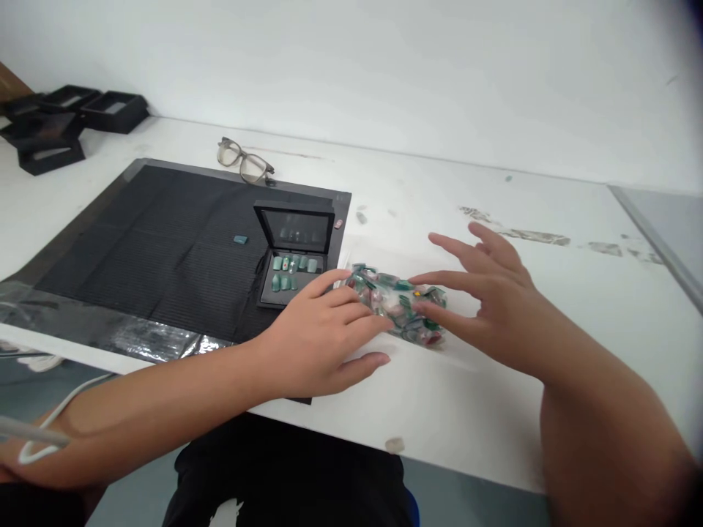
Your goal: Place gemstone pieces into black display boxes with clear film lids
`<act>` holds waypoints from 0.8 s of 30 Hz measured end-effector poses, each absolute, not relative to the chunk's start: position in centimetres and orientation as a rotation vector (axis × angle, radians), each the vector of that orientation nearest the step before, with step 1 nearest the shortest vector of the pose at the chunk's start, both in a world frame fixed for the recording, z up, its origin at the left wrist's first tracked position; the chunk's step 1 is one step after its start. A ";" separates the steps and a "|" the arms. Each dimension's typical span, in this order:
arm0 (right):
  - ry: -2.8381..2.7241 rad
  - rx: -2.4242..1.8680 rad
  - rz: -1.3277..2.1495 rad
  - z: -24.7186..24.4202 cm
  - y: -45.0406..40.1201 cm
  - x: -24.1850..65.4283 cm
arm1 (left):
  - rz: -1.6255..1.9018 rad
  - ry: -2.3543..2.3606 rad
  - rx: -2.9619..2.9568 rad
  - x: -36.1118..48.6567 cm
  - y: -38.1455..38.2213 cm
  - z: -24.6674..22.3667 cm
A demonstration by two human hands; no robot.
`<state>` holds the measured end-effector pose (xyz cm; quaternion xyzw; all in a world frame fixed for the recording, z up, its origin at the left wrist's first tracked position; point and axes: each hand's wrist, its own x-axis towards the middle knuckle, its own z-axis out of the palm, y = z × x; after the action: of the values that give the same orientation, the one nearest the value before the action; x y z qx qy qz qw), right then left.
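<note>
I observe both hands, left (pixel 324 340) and right (pixel 502 307), fingers spread, steadying the clear bag of nail tips (pixel 398 304) right of the mat (pixel 159 234), where the open case (pixel 294 256) stands, apparently for easy comparison.

White table (pixel 483 410), ribbed black mat (pixel 148 241), black case (pixel 266 296) with green nails (pixel 294 263), bag contents (pixel 403 304) mixed green, pink, red

Clear, glossy plastic bag (pixel 398 304) — crinkled; ribbed matt black mat (pixel 159 234) — shiny tape (pixel 159 340) along its edge.
</note>
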<state>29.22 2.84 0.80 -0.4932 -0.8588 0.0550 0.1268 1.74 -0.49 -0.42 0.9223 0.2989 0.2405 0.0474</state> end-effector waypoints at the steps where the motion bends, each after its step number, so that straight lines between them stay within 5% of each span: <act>1: -2.504 -1.490 0.169 0.6 2.9 29.2 | 0.723 0.903 2.818 1.8 -0.5 -0.4; 24: -2.354 -1.303 0.554 2.5 2.5 29.2 | 0.673 0.836 2.836 1.8 -0.6 -0.4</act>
<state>29.18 2.53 2.47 -0.4651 -0.8403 0.1979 0.1959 1.76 -0.58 -0.45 0.9339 0.2753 0.2215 0.0546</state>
